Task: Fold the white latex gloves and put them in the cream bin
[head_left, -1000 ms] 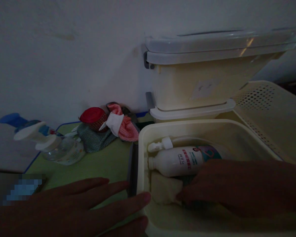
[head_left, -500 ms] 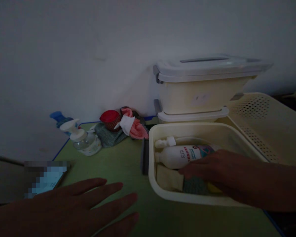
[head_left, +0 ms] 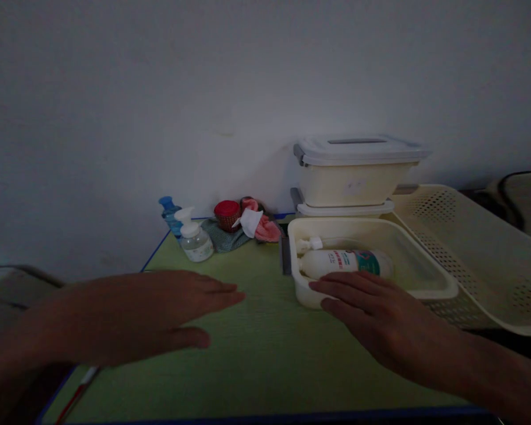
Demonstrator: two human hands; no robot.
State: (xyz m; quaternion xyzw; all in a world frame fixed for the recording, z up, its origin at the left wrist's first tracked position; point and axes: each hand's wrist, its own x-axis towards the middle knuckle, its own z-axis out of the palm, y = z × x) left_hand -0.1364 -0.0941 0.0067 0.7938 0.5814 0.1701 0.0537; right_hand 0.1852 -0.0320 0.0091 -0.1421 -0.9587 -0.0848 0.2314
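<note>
My left hand hovers over the left part of the green table, fingers stretched out, nothing in it. At the front rim of an open cream storage bin is my right hand, its fingers extended and holding nothing visible. It blocks part of the bin's front; whether it touches the rim I cannot tell. Inside the bin lies a white bottle on its side, with a coloured label, and a white pump head beside it.
Behind the bin stands a lidded storage box stacked on another. A perforated cream basket is at the right. Towards the back left are a clear pump bottle, a blue bottle, a red-topped container and crumpled cloths.
The view has pulled back. My right hand has come up from inside the bin to its front rim. My left hand has turned edge-on, and the phone at the left no longer shows.
</note>
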